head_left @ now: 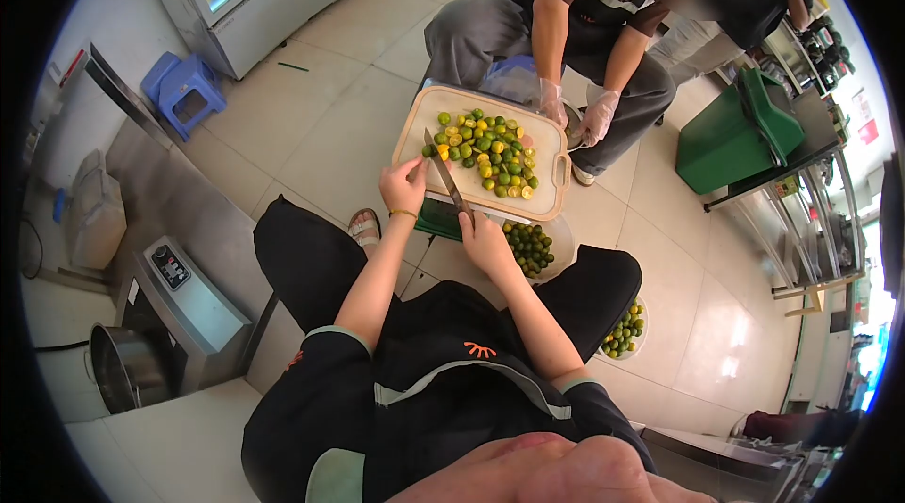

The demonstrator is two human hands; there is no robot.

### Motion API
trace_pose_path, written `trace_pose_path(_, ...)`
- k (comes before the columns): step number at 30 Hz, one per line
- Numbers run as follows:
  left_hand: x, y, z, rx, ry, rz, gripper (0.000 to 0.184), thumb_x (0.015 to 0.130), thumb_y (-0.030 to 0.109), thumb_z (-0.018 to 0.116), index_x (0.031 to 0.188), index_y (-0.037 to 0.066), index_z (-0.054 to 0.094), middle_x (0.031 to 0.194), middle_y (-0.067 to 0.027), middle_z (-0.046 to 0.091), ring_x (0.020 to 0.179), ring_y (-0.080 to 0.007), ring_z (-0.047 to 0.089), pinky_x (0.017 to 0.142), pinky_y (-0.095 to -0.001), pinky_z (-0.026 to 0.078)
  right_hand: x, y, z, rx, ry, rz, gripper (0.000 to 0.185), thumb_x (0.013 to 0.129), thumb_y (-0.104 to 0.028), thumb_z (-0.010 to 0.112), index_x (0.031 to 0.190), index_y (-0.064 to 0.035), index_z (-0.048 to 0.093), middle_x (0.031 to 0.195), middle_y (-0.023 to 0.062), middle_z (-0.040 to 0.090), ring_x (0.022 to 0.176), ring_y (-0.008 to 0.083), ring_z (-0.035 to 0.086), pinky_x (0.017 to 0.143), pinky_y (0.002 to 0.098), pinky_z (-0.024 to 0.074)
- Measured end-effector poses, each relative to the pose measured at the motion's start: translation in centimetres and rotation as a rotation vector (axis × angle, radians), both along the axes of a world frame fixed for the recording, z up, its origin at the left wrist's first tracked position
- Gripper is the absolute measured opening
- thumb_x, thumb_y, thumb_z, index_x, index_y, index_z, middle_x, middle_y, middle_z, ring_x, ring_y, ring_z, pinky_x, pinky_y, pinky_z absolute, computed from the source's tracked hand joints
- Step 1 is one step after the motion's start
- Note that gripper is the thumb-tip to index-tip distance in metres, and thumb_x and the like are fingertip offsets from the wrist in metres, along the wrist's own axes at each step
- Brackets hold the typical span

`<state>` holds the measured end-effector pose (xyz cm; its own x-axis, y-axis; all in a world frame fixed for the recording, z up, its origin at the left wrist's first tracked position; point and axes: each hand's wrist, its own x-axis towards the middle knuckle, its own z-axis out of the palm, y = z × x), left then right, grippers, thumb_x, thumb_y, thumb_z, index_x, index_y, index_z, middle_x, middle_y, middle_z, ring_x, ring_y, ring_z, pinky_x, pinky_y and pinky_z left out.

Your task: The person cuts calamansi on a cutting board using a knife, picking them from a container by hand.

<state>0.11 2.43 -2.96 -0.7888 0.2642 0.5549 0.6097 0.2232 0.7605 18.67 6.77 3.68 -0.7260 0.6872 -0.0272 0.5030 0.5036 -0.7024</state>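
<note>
My right hand (483, 241) is wrapped round the handle of a kitchen knife (449, 181), whose blade points away over the cutting board (545, 140). The fingertips of my left hand (403, 186) pinch a small green lime (428, 150) at the board's near left edge, beside the blade's tip. Whole and halved small limes (485, 147), green and yellow, lie heaped over the middle of the board. Below the board's near edge, a pale bowl (564, 245) holds dark green whole limes (530, 250), partly hidden by the board and my right hand.
Opposite sits a co-worker, whose gloved hands (596, 116) are at the board's far right, with a metallic object. More limes fill a container (624, 331) on the floor beside my right knee. A green bin (726, 140) stands right, blue stools (186, 95) left, a steel pot (127, 366) lower left.
</note>
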Motion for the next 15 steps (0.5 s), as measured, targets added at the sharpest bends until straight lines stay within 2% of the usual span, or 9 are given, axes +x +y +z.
trace_pose_path(6, -2.0, 0.9, 0.4, -0.022, 0.031, 0.027, 0.01, 0.076, 0.022, 0.071, 0.082, 0.014, 0.073, 0.076, -0.0043, 0.065, 0.069, -0.028, 0.056, 0.064, -0.0386, 0.044, 0.3, -0.3, 1.0, -0.035, 0.019, 0.017, 0.041, 0.097, -0.032, 0.044, 0.087, 0.0062, 0.055, 0.073, 0.0309, 0.059, 0.074, 0.0486, 0.058, 0.067, 0.0522, 0.0454)
trace_pose_path(7, -2.1, 1.0, 0.5, -0.05, 0.038, 0.023, 0.009, 0.076, 0.022, 0.071, 0.082, 0.015, 0.073, 0.076, -0.0039, 0.065, 0.07, -0.0281, 0.056, 0.064, -0.039, 0.044, 0.2, -0.2, 1.8, -0.08, -0.073, 0.032, 0.041, 0.097, -0.032, 0.041, 0.092, 0.0064, 0.055, 0.08, 0.0323, 0.06, 0.082, 0.048, 0.059, 0.074, 0.0535, 0.0457)
trace_pose_path(13, -1.8, 1.0, 0.7, -0.224, 0.007, 0.074, 0.007, 0.077, 0.021, 0.068, 0.081, 0.016, 0.072, 0.078, -0.0024, 0.065, 0.075, -0.028, 0.057, 0.068, -0.04, 0.045, 0.2, -1.2, 1.4, -0.031, -0.113, 0.022, 0.039, 0.096, -0.032, 0.042, 0.089, 0.0044, 0.054, 0.077, 0.0313, 0.061, 0.08, 0.0483, 0.059, 0.071, 0.0546, 0.0463)
trace_pose_path(15, -2.0, 1.4, 0.5, -0.245, 0.026, 0.104, 0.007, 0.077, 0.02, 0.067, 0.08, 0.017, 0.073, 0.079, -0.0022, 0.066, 0.075, -0.0279, 0.057, 0.068, -0.04, 0.045, 0.7, -2.2, 1.5, -0.018, -0.094, -0.004, 0.04, 0.096, -0.03, 0.044, 0.085, 0.0068, 0.053, 0.072, 0.0313, 0.059, 0.075, 0.0482, 0.058, 0.067, 0.0531, 0.0457)
